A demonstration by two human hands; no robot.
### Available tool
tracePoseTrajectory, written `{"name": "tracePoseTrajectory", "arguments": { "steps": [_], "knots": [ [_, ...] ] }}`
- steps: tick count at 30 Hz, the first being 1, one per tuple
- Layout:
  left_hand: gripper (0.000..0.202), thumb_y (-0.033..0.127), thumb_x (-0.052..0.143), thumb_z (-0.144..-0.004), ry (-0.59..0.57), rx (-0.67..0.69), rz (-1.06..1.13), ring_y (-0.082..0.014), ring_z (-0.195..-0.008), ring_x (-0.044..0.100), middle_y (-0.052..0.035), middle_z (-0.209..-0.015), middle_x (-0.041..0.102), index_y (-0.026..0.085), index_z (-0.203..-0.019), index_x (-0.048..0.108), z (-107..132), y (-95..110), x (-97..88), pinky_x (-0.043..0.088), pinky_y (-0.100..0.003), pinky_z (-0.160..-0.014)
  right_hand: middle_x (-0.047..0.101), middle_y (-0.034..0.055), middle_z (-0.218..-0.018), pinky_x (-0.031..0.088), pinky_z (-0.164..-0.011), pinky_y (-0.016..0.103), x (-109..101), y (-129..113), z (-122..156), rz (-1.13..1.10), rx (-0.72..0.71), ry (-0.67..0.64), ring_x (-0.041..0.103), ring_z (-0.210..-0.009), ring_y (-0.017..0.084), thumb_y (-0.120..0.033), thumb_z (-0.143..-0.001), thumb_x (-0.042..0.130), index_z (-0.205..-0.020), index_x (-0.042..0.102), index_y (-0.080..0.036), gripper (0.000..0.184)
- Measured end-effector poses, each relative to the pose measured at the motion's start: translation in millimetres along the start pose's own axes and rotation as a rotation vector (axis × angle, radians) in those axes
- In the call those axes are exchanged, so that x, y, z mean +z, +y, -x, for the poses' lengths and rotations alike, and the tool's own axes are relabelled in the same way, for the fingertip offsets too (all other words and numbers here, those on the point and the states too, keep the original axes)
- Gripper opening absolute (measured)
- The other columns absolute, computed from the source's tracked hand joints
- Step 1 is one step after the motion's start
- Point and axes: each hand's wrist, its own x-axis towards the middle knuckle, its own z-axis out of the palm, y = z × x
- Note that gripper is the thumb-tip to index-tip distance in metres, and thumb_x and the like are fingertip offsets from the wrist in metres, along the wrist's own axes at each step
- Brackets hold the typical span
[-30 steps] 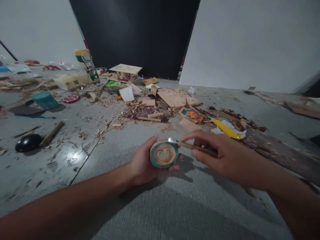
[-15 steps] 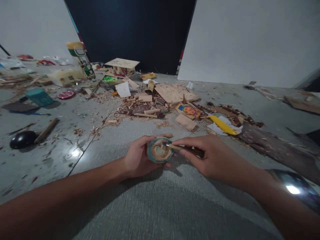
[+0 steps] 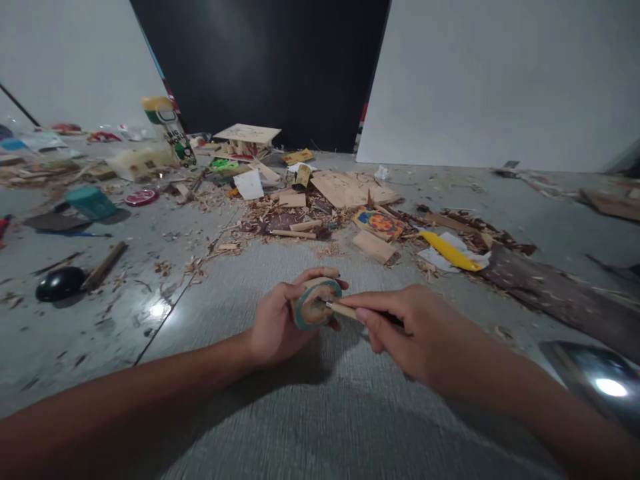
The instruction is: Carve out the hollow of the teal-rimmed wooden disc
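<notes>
My left hand [image 3: 275, 323] is wrapped round a small round wooden piece [image 3: 311, 308] with a teal rim and a bare, hollowed face turned towards my right side. In my right hand [image 3: 400, 327] is a carving tool [image 3: 345, 309] with a light wooden handle and a short metal end, pinched between thumb and fingers. Its metal tip meets the hollow of the wooden piece near the middle. The exact shape of the blade is too small to make out.
Wood shavings and offcuts lie beyond my hands, with a wooden board [image 3: 353, 189] and a yellow-handled tool [image 3: 450, 251]. At left are a black rounded object [image 3: 61, 284], a stick [image 3: 105, 265] and a teal block [image 3: 91, 202]. A shiny dark object [image 3: 590, 373] lies at right.
My left hand has tilted the wooden piece, so its face turns more to the right. The carving tool's tip has moved slightly left and down in the hollow. The view has shifted a little.
</notes>
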Motion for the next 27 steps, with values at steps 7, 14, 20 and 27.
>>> {"name": "tracePoseTrajectory", "arguments": {
  "steps": [7,14,20,27],
  "knots": [
    [0.038,0.033,0.059,-0.075,0.075,0.062,-0.136,-0.0202,-0.090,0.060,-0.0093,-0.108,0.065,0.017,-0.109,0.066,5.1,-5.1,6.0,0.048,-0.031,-0.074,0.076,0.0005,-0.076,0.036,-0.051,0.027,5.4,-3.3,6.9,0.052,-0.046,0.032,0.053,-0.049,0.011,-0.021,-0.095,0.049,-0.091,0.078,-0.026,0.030],
    [0.036,0.032,0.054,-0.079,0.053,0.069,-0.100,-0.0211,-0.091,0.058,-0.0099,-0.108,0.064,0.017,-0.109,0.065,3.0,-4.7,3.6,0.048,-0.032,-0.073,0.069,-0.0013,-0.064,0.039,-0.050,0.025,-1.9,1.5,6.4,-0.016,-0.008,0.053,0.057,-0.053,0.013,-0.030,-0.097,0.049,-0.106,0.077,-0.031,0.029],
    [0.036,0.028,0.047,-0.081,0.060,0.047,-0.031,-0.0234,-0.093,0.060,-0.0109,-0.106,0.066,0.015,-0.110,0.064,0.5,-2.3,0.6,0.052,-0.034,-0.073,0.073,0.0010,-0.070,0.041,-0.050,0.026,-6.3,4.9,3.1,0.022,0.063,0.060,0.058,-0.054,0.014,-0.032,-0.095,0.051,-0.114,0.076,-0.027,0.031],
    [0.038,0.028,0.043,-0.083,0.008,-0.003,0.043,-0.0247,-0.088,0.066,-0.0110,-0.100,0.070,0.013,-0.109,0.066,-1.5,0.9,-2.0,0.057,-0.039,-0.067,0.078,-0.0023,-0.097,0.045,-0.058,0.024,-4.6,2.7,4.7,0.079,-0.066,0.058,0.065,-0.066,0.013,-0.018,-0.089,0.058,-0.116,0.073,-0.028,0.032]
  ]
}}
